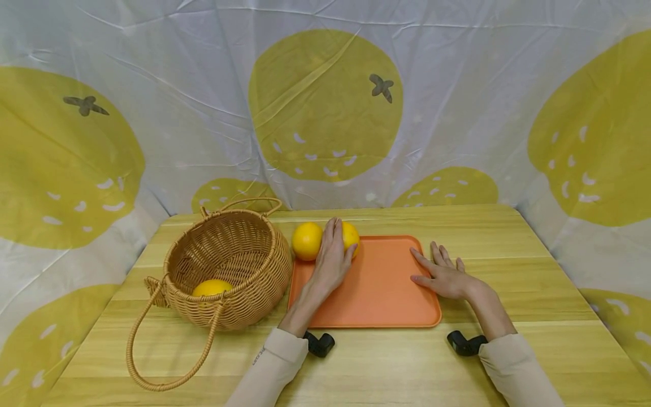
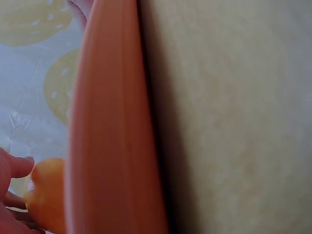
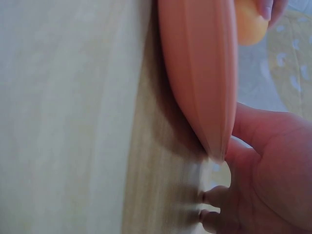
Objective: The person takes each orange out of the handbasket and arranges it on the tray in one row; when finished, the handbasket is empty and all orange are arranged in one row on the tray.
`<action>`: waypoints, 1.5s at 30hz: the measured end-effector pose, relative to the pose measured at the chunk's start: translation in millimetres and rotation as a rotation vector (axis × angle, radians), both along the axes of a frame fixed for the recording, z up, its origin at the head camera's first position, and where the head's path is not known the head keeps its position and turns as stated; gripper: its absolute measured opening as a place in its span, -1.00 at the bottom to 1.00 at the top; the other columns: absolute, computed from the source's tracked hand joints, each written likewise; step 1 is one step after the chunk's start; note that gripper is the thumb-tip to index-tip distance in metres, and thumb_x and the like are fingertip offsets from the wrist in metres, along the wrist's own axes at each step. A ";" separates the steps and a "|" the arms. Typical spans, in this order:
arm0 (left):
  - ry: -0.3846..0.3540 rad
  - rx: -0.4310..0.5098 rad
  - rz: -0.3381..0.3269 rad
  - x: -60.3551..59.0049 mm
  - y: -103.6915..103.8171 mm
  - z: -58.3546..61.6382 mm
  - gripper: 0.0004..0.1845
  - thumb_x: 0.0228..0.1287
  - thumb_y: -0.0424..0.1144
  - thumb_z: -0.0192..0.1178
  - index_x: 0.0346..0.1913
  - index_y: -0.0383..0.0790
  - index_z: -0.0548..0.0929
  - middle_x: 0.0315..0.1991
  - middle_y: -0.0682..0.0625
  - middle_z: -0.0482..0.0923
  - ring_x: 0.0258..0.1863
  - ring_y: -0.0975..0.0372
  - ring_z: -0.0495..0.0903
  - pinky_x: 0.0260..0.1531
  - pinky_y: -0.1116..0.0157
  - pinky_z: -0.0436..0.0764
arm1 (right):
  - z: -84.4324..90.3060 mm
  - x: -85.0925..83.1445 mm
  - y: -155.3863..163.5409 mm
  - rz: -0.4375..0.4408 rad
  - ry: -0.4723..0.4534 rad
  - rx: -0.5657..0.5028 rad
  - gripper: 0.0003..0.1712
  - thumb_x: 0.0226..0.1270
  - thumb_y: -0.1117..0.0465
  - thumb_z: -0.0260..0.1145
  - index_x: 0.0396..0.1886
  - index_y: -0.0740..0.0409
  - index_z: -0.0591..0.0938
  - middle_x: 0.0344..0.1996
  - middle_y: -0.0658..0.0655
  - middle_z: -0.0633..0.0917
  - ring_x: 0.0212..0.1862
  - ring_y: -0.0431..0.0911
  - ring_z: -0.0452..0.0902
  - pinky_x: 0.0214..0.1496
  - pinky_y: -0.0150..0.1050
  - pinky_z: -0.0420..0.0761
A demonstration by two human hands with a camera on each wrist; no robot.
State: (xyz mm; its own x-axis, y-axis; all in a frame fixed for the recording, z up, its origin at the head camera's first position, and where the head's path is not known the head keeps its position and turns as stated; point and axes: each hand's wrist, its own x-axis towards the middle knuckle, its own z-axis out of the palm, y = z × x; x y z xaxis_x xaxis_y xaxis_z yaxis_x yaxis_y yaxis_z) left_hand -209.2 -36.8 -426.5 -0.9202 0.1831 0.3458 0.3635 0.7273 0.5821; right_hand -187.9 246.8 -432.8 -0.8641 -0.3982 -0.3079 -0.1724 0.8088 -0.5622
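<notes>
An orange-coloured tray [image 1: 381, 288] lies on the wooden table. On its back left part sit two oranges [image 1: 307, 241] side by side. My left hand [image 1: 333, 257] grips the right-hand orange [image 1: 351, 237], its thumb on the near right side and its fingers over the left; in the left wrist view this orange [image 2: 46, 195] shows between thumb and fingers. At the tray's right edge, my right hand [image 1: 447, 277] rests with spread fingers. Its thumb and index finger reach over the rim, while other fingers touch the table beside it in the right wrist view.
A wicker basket [image 1: 259, 294] stands left of the tray, with another orange [image 1: 212, 287] inside and one handle [image 1: 134, 350] folded down toward the front. Black wrist devices [image 1: 319, 343] show below the forearms. A fruit-printed cloth [image 1: 325, 107] hangs behind the table.
</notes>
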 end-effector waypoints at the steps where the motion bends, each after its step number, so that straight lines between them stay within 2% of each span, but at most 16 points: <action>1: 0.001 0.003 0.002 -0.2 0.0 0.1 -0.31 0.51 -0.31 0.21 0.51 -0.57 0.20 0.49 -0.43 0.20 0.52 -0.18 0.26 0.50 -0.03 0.33 | 0.1 0.0 0.0 0.001 0.001 0.002 -0.08 0.63 -0.21 0.07 0.71 0.11 -0.04 0.60 0.51 -0.45 0.60 0.48 -0.62 0.40 0.56 -0.57; 11: -0.033 0.058 -0.001 -1.6 -3.5 6.2 -0.31 0.53 -0.30 0.19 0.54 -0.54 0.19 0.55 -0.39 0.16 0.56 -0.14 0.22 0.53 0.00 0.30 | 0.1 0.1 -0.4 0.007 0.007 -0.002 -0.09 0.64 -0.20 0.06 0.71 0.11 -0.04 0.60 0.51 -0.45 0.60 0.48 -0.62 0.40 0.57 -0.56; 17: -0.036 0.113 -0.033 1.5 -11.0 22.1 -0.33 0.53 -0.29 0.19 0.52 -0.56 0.22 0.53 -0.42 0.18 0.55 -0.18 0.23 0.52 -0.05 0.30 | 1.5 0.5 -1.1 0.008 0.005 -0.007 -0.09 0.64 -0.19 0.06 0.71 0.11 -0.04 0.60 0.51 -0.45 0.60 0.47 -0.62 0.40 0.57 -0.57; 20: -0.046 0.145 -0.051 8.5 -18.8 33.6 -0.34 0.54 -0.26 0.20 0.52 -0.52 0.25 0.53 -0.40 0.18 0.54 -0.19 0.24 0.51 -0.08 0.30 | 1.9 0.7 -1.5 0.008 0.003 -0.007 -0.09 0.64 -0.19 0.07 0.71 0.11 -0.04 0.60 0.51 -0.44 0.60 0.47 -0.62 0.41 0.57 -0.57; 24: -0.086 0.185 -0.094 28.2 -36.3 54.2 -0.37 0.56 -0.21 0.18 0.54 -0.39 0.30 0.56 -0.35 0.17 0.56 -0.19 0.22 0.49 -0.16 0.30 | 1.7 0.2 -3.3 0.011 0.000 -0.001 -0.09 0.63 -0.20 0.06 0.71 0.11 -0.05 0.60 0.51 -0.44 0.60 0.47 -0.62 0.41 0.57 -0.56; 27: -0.093 0.198 -0.121 47.2 -53.8 74.8 -0.39 0.56 -0.18 0.18 0.55 -0.29 0.32 0.57 -0.30 0.16 0.57 -0.18 0.20 0.48 -0.22 0.28 | 1.4 -0.5 -4.3 0.017 0.001 0.001 -0.08 0.63 -0.21 0.07 0.71 0.11 -0.05 0.60 0.51 -0.45 0.60 0.48 -0.62 0.41 0.57 -0.56; 32: -0.006 0.099 -0.133 71.6 -86.6 112.9 -0.38 0.53 -0.20 0.22 0.55 -0.26 0.34 0.56 -0.26 0.21 0.56 -0.15 0.24 0.48 -0.23 0.28 | 2.9 -0.2 -3.2 0.016 0.002 0.005 -0.08 0.64 -0.21 0.05 0.71 0.11 -0.06 0.60 0.51 -0.46 0.60 0.48 -0.62 0.41 0.57 -0.55; 34: 0.039 0.049 -0.135 76.4 -99.8 126.8 -0.38 0.52 -0.23 0.23 0.53 -0.29 0.35 0.55 -0.26 0.24 0.54 -0.15 0.27 0.47 -0.23 0.30 | 3.6 0.3 -2.2 0.015 0.001 0.004 -0.08 0.64 -0.20 0.05 0.71 0.12 -0.06 0.59 0.52 -0.46 0.59 0.48 -0.63 0.41 0.58 -0.55; 37: 0.061 -0.004 -0.126 81.0 -117.4 145.9 -0.40 0.53 -0.24 0.22 0.52 -0.31 0.35 0.54 -0.23 0.25 0.53 -0.13 0.28 0.47 -0.21 0.30 | 3.9 1.1 -1.4 0.012 0.000 0.002 -0.09 0.64 -0.20 0.05 0.71 0.12 -0.06 0.60 0.52 -0.46 0.59 0.48 -0.62 0.41 0.58 -0.55; 41: 0.031 -0.045 -0.108 89.1 -136.4 167.7 -0.40 0.55 -0.19 0.19 0.53 -0.26 0.34 0.56 -0.19 0.24 0.56 -0.12 0.23 0.47 -0.25 0.26 | 2.4 1.7 -0.9 0.008 -0.002 -0.004 -0.09 0.64 -0.19 0.06 0.71 0.12 -0.06 0.60 0.51 -0.46 0.60 0.47 -0.63 0.41 0.57 -0.56; 45: 0.000 -0.037 -0.107 97.3 -149.7 180.9 -0.40 0.56 -0.16 0.19 0.54 -0.18 0.33 0.56 -0.15 0.26 0.56 -0.09 0.23 0.45 -0.25 0.26 | 1.3 2.3 -0.2 0.007 -0.003 -0.011 -0.09 0.64 -0.19 0.06 0.71 0.12 -0.05 0.60 0.51 -0.46 0.59 0.47 -0.64 0.41 0.56 -0.57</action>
State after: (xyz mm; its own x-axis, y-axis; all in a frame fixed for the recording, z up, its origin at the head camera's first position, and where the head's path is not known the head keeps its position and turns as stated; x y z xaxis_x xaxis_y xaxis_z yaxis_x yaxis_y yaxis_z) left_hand -112.0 -186.5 -245.6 -0.8947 0.2933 0.3370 0.4404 0.7049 0.5560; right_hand -185.7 246.7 -431.5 -0.8606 -0.4072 -0.3057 -0.1763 0.8015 -0.5714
